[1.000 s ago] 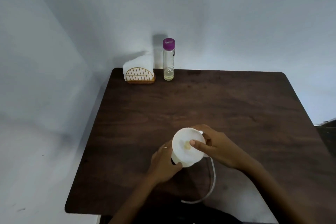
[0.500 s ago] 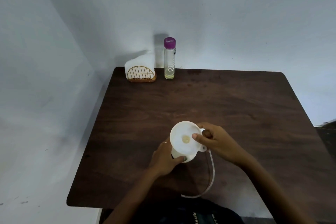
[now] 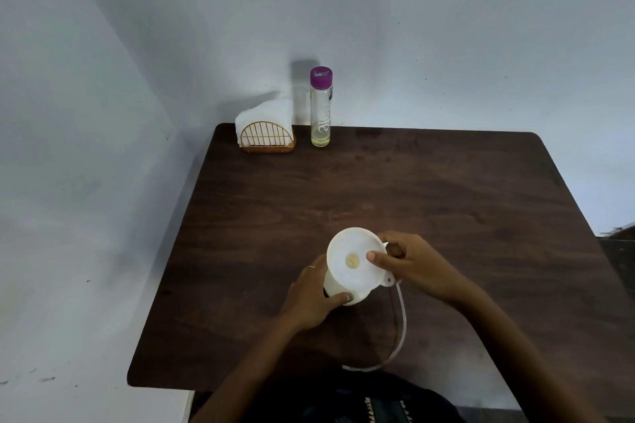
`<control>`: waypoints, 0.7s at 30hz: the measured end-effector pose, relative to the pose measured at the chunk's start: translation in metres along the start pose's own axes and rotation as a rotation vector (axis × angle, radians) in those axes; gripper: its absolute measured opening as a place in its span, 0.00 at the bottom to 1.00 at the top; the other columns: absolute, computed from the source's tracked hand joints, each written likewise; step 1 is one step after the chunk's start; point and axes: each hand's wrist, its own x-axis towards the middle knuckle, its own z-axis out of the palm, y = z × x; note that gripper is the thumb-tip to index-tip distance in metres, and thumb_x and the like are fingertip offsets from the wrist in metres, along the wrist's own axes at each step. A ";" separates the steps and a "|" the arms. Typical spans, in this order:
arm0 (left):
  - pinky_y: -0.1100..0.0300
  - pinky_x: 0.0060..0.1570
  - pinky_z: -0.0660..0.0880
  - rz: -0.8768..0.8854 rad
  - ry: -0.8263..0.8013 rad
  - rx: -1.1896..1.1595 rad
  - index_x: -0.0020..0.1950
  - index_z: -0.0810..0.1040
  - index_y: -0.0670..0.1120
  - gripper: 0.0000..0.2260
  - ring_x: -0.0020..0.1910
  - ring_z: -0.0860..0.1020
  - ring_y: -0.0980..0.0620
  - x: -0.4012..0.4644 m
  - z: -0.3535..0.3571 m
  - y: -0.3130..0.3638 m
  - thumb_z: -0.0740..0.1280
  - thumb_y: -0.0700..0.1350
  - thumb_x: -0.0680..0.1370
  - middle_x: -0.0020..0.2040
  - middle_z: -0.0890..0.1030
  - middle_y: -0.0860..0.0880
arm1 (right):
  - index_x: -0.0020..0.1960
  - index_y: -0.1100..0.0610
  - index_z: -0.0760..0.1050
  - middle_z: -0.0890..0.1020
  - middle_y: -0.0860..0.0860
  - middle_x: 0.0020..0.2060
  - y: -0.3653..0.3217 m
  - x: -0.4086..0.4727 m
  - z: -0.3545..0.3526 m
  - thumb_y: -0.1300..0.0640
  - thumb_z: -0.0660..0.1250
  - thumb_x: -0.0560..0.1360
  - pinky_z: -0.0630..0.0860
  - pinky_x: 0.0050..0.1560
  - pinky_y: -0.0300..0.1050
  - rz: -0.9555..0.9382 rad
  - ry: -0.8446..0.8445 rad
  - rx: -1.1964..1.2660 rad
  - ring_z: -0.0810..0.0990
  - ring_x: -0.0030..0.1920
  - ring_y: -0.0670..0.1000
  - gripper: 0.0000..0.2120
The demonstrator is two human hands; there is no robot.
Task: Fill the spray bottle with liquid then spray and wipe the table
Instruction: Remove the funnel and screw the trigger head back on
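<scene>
A white funnel (image 3: 355, 259) sits on top of the white spray bottle (image 3: 338, 288) near the front middle of the dark wooden table (image 3: 429, 189). My left hand (image 3: 311, 295) grips the bottle's body from the left. My right hand (image 3: 409, 263) pinches the funnel's right rim, thumb on its inner face. A clear tube (image 3: 398, 330) curves from under my right hand toward the table's front edge. A tall clear bottle with a purple cap (image 3: 320, 106), holding a little yellowish liquid, stands at the back edge.
A gold wire holder with white napkins (image 3: 266, 129) stands at the back left corner, next to the clear bottle. Pale walls close off the back and left. The table's left and front edges drop to a light floor.
Both hands, with the funnel and spray bottle, have shifted slightly away from me on the table. The grips look the same.
</scene>
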 end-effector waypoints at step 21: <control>0.53 0.67 0.70 0.038 -0.019 -0.073 0.70 0.60 0.62 0.38 0.68 0.68 0.56 -0.006 -0.005 0.002 0.72 0.66 0.65 0.71 0.67 0.57 | 0.54 0.56 0.79 0.84 0.50 0.42 -0.015 -0.011 -0.023 0.56 0.63 0.77 0.74 0.33 0.32 -0.024 -0.024 0.173 0.80 0.36 0.42 0.09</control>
